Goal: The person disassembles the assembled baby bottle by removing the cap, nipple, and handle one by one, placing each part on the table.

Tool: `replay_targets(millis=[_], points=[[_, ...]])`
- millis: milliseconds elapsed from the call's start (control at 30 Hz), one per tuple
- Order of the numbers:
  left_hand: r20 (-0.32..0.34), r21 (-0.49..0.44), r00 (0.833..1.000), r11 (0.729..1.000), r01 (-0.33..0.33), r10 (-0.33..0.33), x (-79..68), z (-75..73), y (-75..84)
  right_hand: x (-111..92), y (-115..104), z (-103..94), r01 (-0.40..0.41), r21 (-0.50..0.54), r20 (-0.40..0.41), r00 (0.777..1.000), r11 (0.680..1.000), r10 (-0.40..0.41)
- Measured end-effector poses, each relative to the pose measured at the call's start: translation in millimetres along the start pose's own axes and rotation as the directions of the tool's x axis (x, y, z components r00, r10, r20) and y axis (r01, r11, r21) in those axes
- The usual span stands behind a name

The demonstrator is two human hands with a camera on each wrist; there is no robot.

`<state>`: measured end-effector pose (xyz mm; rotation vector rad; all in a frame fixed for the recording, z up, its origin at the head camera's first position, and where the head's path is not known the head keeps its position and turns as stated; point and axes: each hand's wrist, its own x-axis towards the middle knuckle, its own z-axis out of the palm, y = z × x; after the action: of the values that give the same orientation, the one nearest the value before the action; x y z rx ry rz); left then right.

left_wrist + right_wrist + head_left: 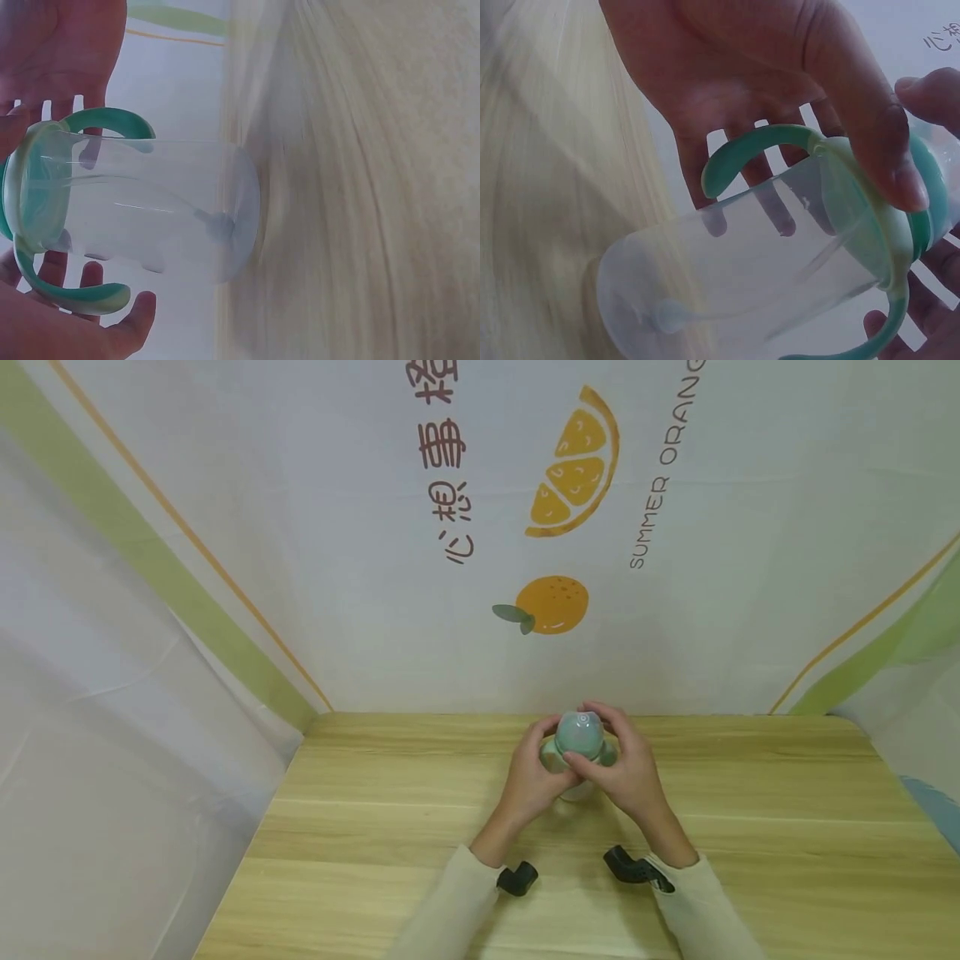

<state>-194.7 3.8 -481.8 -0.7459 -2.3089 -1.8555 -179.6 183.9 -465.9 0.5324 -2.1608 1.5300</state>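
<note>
Between both hands, near the table's back edge, is a sippy cup (150,202) with a see-through body. Its two curved green handles spring from a pale green collar (889,225). A rounded clear lid (580,735) tops the cup, green showing beneath it. Inside the body a thin straw (735,311) ends in a small weight. My left hand (529,774) grips the collar, thumb across its front and fingers behind the body. My right hand (630,768) holds the lid, its thumb at the lid's lower edge. The cup stands upright, its base close to the tabletop.
A wood-grain table (360,827) spreads out around the hands. Behind it hangs a white cloth (360,568) with orange prints and lettering, and more cloth hangs at the left side. Black camera mounts (517,878) stick out from both cream sleeves (450,902).
</note>
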Motion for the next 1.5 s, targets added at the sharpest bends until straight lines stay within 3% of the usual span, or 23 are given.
replay_targets(millis=[700, 1500], points=[[-0.027, -0.003, 1.000, 1.000, -0.008, 0.008, 4.3, 4.9, -6.0, -1.6, 8.7, 4.1, -0.036, -0.019, -0.021, 0.999, 0.999, 0.036], [-0.040, 0.008, 0.999, 1.000, -0.016, 0.016, 2.5, 6.9, -8.3, -1.0, 5.4, 6.1, -0.005, -0.041, -0.046, 0.999, 0.999, 0.003]])
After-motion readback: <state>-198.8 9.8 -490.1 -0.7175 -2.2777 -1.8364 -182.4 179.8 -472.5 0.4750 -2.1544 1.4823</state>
